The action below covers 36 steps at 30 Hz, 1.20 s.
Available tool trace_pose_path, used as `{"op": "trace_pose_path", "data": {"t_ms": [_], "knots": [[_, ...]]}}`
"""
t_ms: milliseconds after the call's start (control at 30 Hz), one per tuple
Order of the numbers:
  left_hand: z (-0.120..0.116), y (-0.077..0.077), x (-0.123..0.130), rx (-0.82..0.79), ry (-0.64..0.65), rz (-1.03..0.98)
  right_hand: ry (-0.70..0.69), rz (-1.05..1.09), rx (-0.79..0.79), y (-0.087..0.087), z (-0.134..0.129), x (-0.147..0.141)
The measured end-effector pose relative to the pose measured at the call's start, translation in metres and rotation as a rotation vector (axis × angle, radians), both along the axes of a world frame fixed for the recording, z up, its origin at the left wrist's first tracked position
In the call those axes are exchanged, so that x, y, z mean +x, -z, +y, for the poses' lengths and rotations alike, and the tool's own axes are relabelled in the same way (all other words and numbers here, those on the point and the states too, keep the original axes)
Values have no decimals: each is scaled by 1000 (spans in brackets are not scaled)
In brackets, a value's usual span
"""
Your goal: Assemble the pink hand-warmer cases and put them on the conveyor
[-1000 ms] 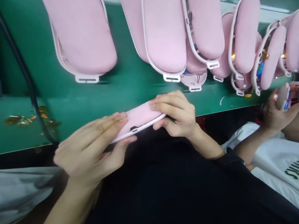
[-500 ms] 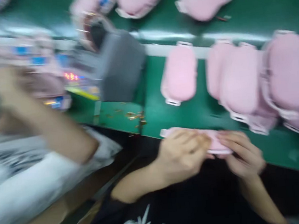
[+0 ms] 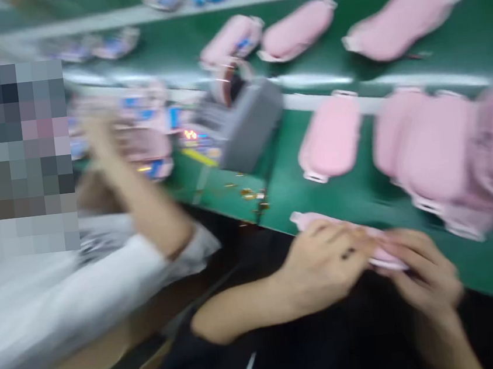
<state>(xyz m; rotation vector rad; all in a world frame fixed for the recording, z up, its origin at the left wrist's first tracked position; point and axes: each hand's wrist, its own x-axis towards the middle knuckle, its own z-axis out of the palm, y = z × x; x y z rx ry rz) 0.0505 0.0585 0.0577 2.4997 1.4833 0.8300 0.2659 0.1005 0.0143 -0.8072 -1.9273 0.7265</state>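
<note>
Low in the head view, a pink case [image 3: 386, 256] with white end tabs is held at the near edge of the green table [image 3: 290, 203]. My left hand [image 3: 331, 258] wraps over its left and middle part, fingers closed on it. At its right end my right hand [image 3: 429, 271] grips the case between thumb and fingers. Blur and my fingers hide most of the case. One similar pink case [image 3: 333, 134] lies just beyond my hands, and a pile of them [image 3: 436, 147] lies to the right.
A grey tape dispenser [image 3: 251, 125] stands left of centre, with small gold pieces [image 3: 250, 194] near it. At the left, a person in a white sleeve [image 3: 120, 280] works over pink parts [image 3: 149, 142]. More pink cases [image 3: 405, 21] lie on the far green strip.
The camera view has shifted left, so the table's objects appear farther right. Both my hands still grip the pink case, and its tilt has changed slightly.
</note>
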Motion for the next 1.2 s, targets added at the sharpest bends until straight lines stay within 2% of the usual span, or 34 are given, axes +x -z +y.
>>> {"op": "trace_pose_path", "data": {"t_ms": [67, 167, 233, 333, 433, 567, 667, 733, 800, 867, 933, 1000, 1067, 1133, 1200], "knots": [[0, -1, -1, 19, 49, 16, 8, 65, 31, 16, -9, 4], [3, 14, -2, 53, 100, -35, 120, 9, 102, 41, -14, 7], [3, 22, 1, 97, 105, -65, 135, 30, 110, 50, -15, 5], [-1, 19, 8, 127, 119, -61, 134, 123, 91, 47, -17, -2], [1, 13, 14, 131, 78, -27, 120, 204, 87, 43, -14, 0], [0, 13, 13, 119, 21, -9, 66, 185, 100, 44, -7, 10], [-21, 21, 12, 242, -117, -70, 127, 173, 137, 40, -19, 7], [-46, 34, 18, 291, -261, -246, 212, 191, 162, 36, -42, -1], [-74, 49, 25, 45, -287, -494, 220, 196, 165, 32, -70, -9], [-98, 61, 27, -260, -223, -637, 67, 198, 140, 27, -96, -14], [-114, 64, 17, -422, -133, -655, -62, 197, 129, 19, -113, -11], [-119, 59, -1, -490, -12, -630, -13, 87, 167, 11, -120, -4], [-116, 54, -20, -553, 121, -562, 84, -191, 139, 5, -120, 5], [-112, 55, -32, -581, 187, -506, 4, -431, -33, 6, -118, 10], [-112, 63, -35, -559, 126, -532, -129, -461, -245, 14, -120, 12]]}}
